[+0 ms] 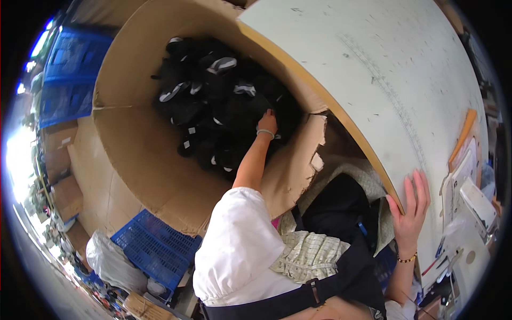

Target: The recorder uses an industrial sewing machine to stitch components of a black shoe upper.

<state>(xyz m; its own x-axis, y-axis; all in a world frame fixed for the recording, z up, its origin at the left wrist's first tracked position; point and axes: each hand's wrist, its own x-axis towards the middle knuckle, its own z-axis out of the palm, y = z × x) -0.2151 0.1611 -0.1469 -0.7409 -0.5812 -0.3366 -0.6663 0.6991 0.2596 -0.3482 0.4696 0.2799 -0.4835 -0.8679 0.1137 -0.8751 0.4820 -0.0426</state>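
My left hand (268, 122) reaches down into a large cardboard box (120, 141) and is closed at the right side of a heap of black soft pieces (229, 109). Its fingers seem to pinch one of the black pieces, whose exact kind I cannot make out. White and grey patches show on several of them. My right hand (413, 210) rests on the edge of a white tabletop (384, 96), fingers stretched flat on top and thumb at the rim; it holds nothing.
A torn cardboard flap (298, 165) stands between the box and the table. Blue plastic crates (154, 245) are at lower left and stacked at upper left (72, 74). A white plastic bag (112, 261) lies nearby. Papers and tools, including scissors (450, 261), lie at the table's right.
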